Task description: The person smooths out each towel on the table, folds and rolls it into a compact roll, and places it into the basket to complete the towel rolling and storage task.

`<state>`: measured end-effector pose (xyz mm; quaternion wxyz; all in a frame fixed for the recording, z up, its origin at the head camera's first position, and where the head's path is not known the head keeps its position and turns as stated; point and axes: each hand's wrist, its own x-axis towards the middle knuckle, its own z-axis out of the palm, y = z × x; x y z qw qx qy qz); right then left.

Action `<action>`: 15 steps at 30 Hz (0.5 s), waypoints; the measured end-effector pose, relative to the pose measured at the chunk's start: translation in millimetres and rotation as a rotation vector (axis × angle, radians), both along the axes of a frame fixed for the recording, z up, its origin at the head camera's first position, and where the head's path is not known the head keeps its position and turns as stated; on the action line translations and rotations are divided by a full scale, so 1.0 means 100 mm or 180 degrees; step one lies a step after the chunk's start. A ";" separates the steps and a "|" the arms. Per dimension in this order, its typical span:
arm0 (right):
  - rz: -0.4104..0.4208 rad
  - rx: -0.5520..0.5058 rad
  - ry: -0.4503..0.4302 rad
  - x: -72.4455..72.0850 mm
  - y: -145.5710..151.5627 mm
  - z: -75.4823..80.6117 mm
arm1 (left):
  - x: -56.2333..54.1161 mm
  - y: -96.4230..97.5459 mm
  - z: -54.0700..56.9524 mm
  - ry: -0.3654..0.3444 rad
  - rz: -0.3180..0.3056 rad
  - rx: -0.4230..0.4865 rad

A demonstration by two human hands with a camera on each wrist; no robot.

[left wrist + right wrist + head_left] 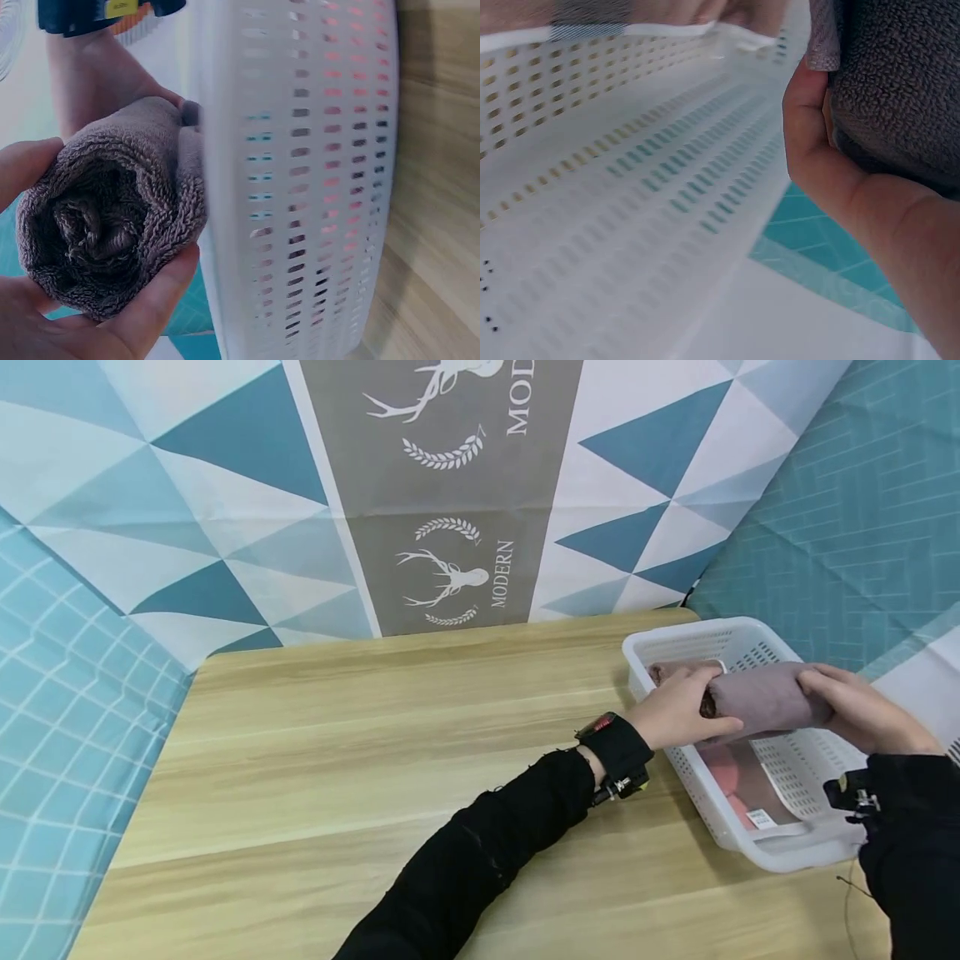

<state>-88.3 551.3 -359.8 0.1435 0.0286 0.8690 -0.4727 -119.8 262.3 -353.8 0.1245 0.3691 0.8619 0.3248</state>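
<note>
A rolled greyish-mauve towel (768, 697) is held over the white perforated basket (783, 862). My left hand (678, 706) grips its left end, thumb and fingers round the roll. At the other end my right hand (862, 710) holds it. The left wrist view shows the spiral end of the towel (154, 124) beside the basket wall (300, 240). Dark terry cloth of the towel (907, 90) lies against my right hand (862, 187) in the right wrist view. Some of the right fingers are hidden behind the roll.
Inside the basket lie a pink cloth (723, 767), a brownish cloth with a white label (761, 819), and a brown roll (663, 672) partly behind my left hand. The basket stands at the right side of the wooden table (375, 760). Patterned cloth (450, 493) hangs behind.
</note>
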 end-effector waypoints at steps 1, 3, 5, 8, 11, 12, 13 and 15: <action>0.0032 0.0046 -0.0043 0.00 0.00 -0.03 | 0.02 0.02 -0.01 0.0058 0.0038 -0.0083; 0.0050 0.0040 -0.0171 0.00 -0.03 -0.09 | 0.05 0.06 -0.03 0.0191 0.0115 -0.0279; 0.0104 -0.0021 -0.0291 0.00 -0.04 -0.14 | 0.09 0.11 -0.04 0.0328 0.0159 -0.0464; 0.0078 -0.0193 -0.0419 0.05 -0.04 -0.21 | 0.13 0.17 -0.05 0.0545 0.0083 -0.0668; 0.0129 -0.0422 -0.0486 0.10 -0.02 -0.28 | 0.16 0.22 -0.10 0.0813 -0.0089 -0.0813; 0.0128 -0.0455 -0.0527 0.12 -0.02 -0.31 | 0.17 0.23 -0.12 0.0903 -0.0129 -0.0850; 0.0130 -0.0431 -0.0589 0.14 -0.03 -0.34 | 0.18 0.24 -0.15 0.0962 -0.0164 -0.0895; 0.0204 -0.0279 -0.0760 0.15 -0.06 -0.39 | 0.19 0.26 -0.19 0.1070 -0.0221 -0.1014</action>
